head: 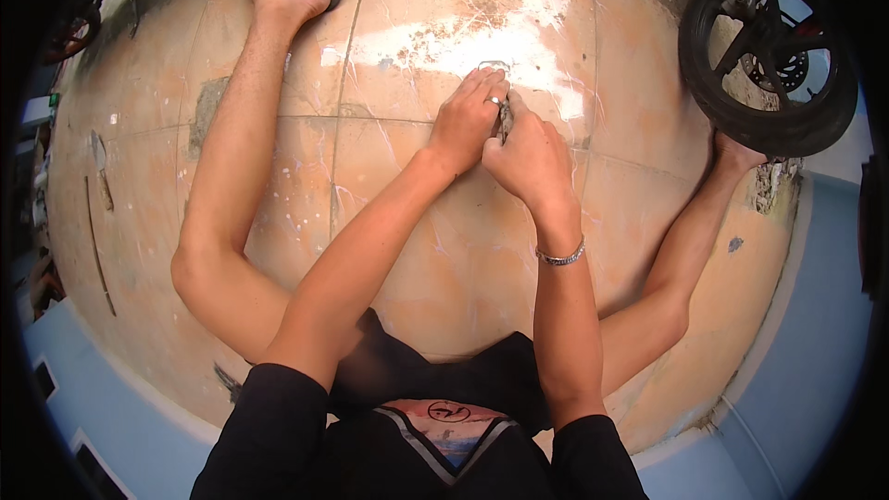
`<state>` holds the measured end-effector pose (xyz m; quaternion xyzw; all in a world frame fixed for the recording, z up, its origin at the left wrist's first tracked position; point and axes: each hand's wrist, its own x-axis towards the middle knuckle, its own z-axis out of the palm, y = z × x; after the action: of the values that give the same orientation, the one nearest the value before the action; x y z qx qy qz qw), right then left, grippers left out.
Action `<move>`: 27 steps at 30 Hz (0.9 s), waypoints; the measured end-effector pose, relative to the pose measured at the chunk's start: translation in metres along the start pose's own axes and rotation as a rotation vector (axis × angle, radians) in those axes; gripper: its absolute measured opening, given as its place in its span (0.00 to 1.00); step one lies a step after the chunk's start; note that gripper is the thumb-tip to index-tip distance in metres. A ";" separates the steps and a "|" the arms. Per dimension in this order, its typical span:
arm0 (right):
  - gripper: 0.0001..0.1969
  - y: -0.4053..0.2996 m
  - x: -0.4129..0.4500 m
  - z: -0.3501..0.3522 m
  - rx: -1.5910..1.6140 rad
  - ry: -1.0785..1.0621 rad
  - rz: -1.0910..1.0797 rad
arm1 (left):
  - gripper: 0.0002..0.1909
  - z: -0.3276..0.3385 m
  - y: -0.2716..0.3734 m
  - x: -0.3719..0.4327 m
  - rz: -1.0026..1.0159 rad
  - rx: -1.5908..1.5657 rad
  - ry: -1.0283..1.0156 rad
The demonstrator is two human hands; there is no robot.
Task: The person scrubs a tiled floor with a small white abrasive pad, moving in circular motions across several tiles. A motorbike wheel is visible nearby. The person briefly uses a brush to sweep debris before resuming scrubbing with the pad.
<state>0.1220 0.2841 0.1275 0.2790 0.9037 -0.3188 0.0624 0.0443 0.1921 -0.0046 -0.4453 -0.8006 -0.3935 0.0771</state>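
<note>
My right hand grips a small, dirty metal tool, with the index finger stretched along it and the thumb at its near side. Most of this tool is covered by the fingers, so its exact kind is unclear. Right beside it, my left hand lies palm down, fingers together and pointing away from me. A thin, curved piece of wire or metal shows just past the left fingertips. What lies beneath the left palm is hidden. Both hands are low over the tiled floor, between my spread legs.
A motorcycle's front wheel stands at the far right, by my right foot. On the left lie a pointed trowel and a thin rod. A blue wall borders the floor. Bright glare covers tiles beyond my hands.
</note>
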 end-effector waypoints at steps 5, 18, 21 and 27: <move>0.33 0.011 0.000 -0.001 -0.014 -0.057 0.051 | 0.25 0.007 -0.004 0.005 -0.032 0.035 -0.089; 0.18 0.001 0.010 0.001 -0.008 0.289 -0.050 | 0.19 0.013 0.003 0.022 -0.122 -0.012 0.006; 0.18 -0.001 0.008 -0.004 -0.130 0.088 0.115 | 0.23 0.014 0.006 0.023 -0.190 -0.045 -0.193; 0.21 -0.005 0.015 -0.017 -0.047 0.199 0.067 | 0.23 0.016 0.015 0.027 -0.173 -0.145 -0.042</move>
<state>0.1077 0.2980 0.1394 0.3380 0.9027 -0.2661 -0.0106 0.0436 0.2259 0.0059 -0.3869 -0.8069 -0.4464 -0.0064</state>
